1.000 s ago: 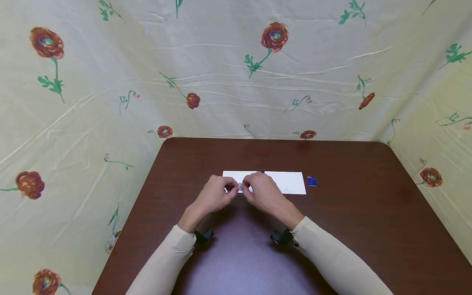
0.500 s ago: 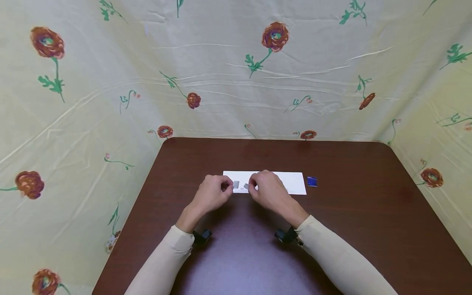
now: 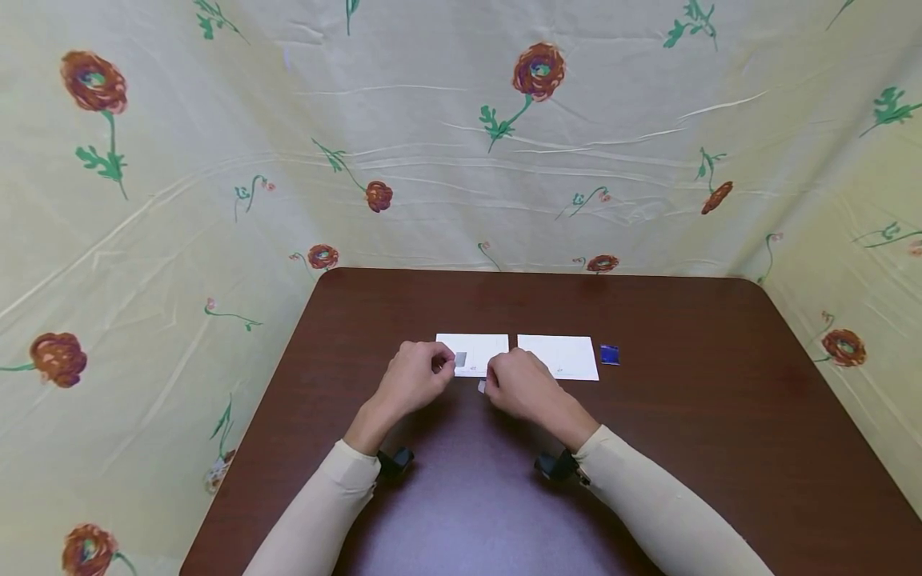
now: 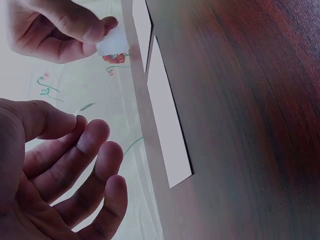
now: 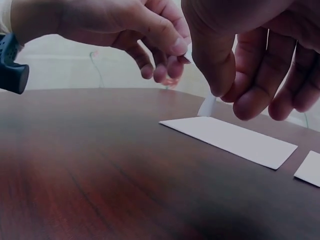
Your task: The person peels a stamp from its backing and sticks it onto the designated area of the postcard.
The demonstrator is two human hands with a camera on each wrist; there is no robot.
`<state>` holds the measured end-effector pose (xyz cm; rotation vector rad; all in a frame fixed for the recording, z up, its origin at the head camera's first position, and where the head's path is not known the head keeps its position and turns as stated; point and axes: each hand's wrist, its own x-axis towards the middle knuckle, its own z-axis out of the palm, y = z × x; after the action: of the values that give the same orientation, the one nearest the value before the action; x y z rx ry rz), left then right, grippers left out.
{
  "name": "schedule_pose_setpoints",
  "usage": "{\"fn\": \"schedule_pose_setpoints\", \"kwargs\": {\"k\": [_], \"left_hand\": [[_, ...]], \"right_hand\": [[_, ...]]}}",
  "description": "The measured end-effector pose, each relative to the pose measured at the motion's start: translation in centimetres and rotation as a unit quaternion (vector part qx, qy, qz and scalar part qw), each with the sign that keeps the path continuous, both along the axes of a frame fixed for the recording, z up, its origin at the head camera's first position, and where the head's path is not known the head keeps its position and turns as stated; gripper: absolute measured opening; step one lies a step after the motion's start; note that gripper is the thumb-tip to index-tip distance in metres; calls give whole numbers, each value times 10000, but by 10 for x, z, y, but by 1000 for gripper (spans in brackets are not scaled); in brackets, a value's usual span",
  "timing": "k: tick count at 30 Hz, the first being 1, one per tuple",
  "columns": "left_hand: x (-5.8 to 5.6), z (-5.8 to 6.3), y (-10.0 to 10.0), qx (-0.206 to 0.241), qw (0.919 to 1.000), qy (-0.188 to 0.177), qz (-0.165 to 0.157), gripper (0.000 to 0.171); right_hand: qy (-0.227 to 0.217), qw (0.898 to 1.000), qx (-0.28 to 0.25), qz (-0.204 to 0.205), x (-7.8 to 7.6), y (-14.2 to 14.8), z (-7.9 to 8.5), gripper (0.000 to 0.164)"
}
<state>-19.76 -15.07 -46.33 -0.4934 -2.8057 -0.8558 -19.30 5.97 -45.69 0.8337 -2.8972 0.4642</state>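
My left hand [image 3: 420, 374] pinches a small grey square piece [image 3: 461, 359] between thumb and index finger, above the left white card [image 3: 497, 342]. In the left wrist view that thin piece [image 4: 86, 106] shows nearly edge-on at the fingertips. To its right, my right hand [image 3: 526, 382] pinches a small whitish piece [image 3: 482, 386] near the card's front edge. The left wrist view shows this whitish piece [image 4: 114, 42] as slightly see-through, and in the right wrist view it hangs below the right fingertips. The two small pieces are apart.
A second white card [image 3: 569, 352] lies right of the first, with a narrow gap between. Beyond it sits a small dark blue square packet [image 3: 609, 354]. The brown table [image 3: 684, 448] reaches back to a flowered cloth [image 3: 432, 128] hanging behind and at the sides.
The hands, close together at the grey piece a second ago, have parted. My right hand moved right with the whitish piece, then slightly nearer. My left hand shifted a little left with the grey square.
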Motion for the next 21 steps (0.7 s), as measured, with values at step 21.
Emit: {"fn": "schedule_pose_setpoints", "kwargs": {"k": [21], "left_hand": [[2,-1,2,-152,9997,-132,116,10]], "right_hand": [[20,9992,310,234,15,-13,-20,33]]}}
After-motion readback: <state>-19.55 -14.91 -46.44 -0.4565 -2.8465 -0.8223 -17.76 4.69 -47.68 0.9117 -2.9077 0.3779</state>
